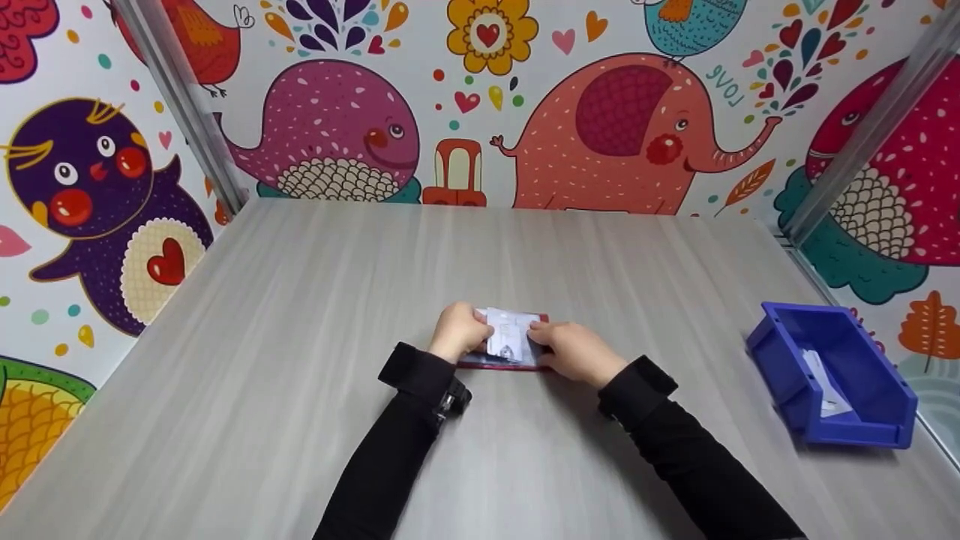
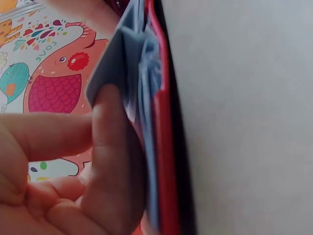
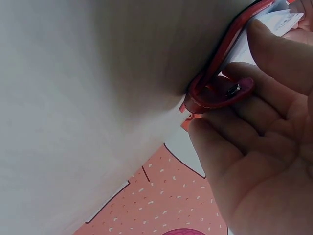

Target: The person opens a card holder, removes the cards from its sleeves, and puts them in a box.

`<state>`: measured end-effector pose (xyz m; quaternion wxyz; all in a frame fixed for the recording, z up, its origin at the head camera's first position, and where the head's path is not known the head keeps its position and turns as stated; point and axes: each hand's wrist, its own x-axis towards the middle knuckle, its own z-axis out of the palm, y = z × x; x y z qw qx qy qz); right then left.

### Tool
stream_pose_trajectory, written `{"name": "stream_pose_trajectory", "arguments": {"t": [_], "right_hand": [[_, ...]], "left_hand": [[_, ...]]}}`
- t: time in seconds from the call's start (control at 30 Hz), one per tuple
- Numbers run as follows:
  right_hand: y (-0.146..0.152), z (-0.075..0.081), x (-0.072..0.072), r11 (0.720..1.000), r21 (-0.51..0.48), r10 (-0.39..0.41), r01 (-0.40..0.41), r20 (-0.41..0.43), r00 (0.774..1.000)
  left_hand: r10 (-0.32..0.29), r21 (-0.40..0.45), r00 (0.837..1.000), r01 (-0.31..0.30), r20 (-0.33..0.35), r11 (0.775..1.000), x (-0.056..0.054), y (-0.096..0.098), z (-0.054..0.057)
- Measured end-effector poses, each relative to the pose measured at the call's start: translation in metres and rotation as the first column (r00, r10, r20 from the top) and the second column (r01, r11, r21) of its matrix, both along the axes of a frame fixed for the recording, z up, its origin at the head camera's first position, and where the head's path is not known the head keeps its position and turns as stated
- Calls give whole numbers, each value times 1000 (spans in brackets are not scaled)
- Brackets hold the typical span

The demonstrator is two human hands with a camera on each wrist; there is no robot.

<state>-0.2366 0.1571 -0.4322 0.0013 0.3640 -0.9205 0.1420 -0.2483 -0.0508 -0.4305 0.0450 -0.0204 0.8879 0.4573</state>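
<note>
A red card holder [image 1: 501, 367] with clear plastic sleeves lies spread on the table [image 1: 337, 300] in front of me. Over its sleeves is a whitish card [image 1: 506, 332], tilted a little. My left hand [image 1: 457, 330] pinches the card's left side between thumb and finger; in the left wrist view a finger presses behind a greyish flap beside the sleeves [image 2: 149, 73]. From the right, my right hand [image 1: 581, 352] holds the holder's edge, its thumb over the sleeve side. The right wrist view shows a red strap with a snap button [image 3: 234, 90] curling against those fingers.
At the right of the table stands a blue bin [image 1: 862, 435] with white papers or cards [image 1: 823, 382] inside. Walls printed with cartoon animals border the table at the back and sides, with metal posts [image 1: 187, 112] at the corners.
</note>
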Motion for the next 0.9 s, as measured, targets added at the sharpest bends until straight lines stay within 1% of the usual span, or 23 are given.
{"name": "stream_pose_trajectory", "arguments": {"t": [0.03,0.13,0.23,0.3,0.47,0.63,0.9], "right_hand": [[0,0,0,1000,1,-3,3,3,1000],[0,0,0,1000,6,-6,6,9,1000],[0,-1,0,1000,11,-6,6,7,1000],[1,-1,0,1000,16,-6,6,5,1000],[1,-2,0,1000,15,-15,15,11,1000],[1,-2,0,1000,8,-20,20,19,1000],[0,-1,0,1000,9,-5,5,-11,1000]], "left_hand": [[2,-1,1000,-2,-2,1000,0,-1,0],[13,50,1000,-13,6,999,1,-4,-1],[28,120,999,-31,32,992,2,-6,0],[35,143,999,-39,31,989,4,-8,-1],[53,147,998,-55,19,988,4,-12,-2],[65,169,997,-69,27,983,4,-15,-2],[88,205,995,-97,48,974,3,-19,0]]}}
